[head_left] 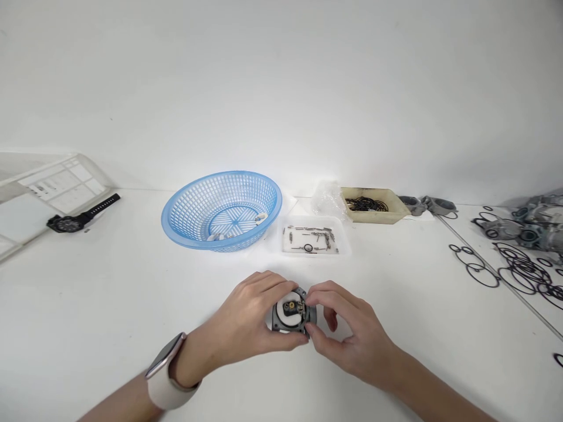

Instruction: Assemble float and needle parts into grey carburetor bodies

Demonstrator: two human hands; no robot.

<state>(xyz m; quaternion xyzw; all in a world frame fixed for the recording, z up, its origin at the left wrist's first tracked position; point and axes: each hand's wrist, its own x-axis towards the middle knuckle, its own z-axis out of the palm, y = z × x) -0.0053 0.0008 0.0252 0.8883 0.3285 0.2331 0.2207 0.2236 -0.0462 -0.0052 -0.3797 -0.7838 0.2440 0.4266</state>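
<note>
Near the front middle of the table, my left hand [253, 313] is wrapped round a small grey metal carburetor [290, 309], thumb along its near edge and fingers along its far edge. Its opened face is turned up, showing a white float, a brass-coloured piece in the middle and a dark ring round the float. From the right, my right hand [347, 322] closes its thumb and index finger on the carburetor's right end, by small metal parts beside the float. Whether a small part is also between those fingertips cannot be seen.
Behind my hands stand a blue plastic basket [176, 234] holding a few white pieces, a clear tray [345, 249] of small metal parts, and a yellowish tray [398, 208] of black rings. Loose O-rings [523, 266] and metal castings [536, 225] lie right; a black watch [70, 223] lies left.
</note>
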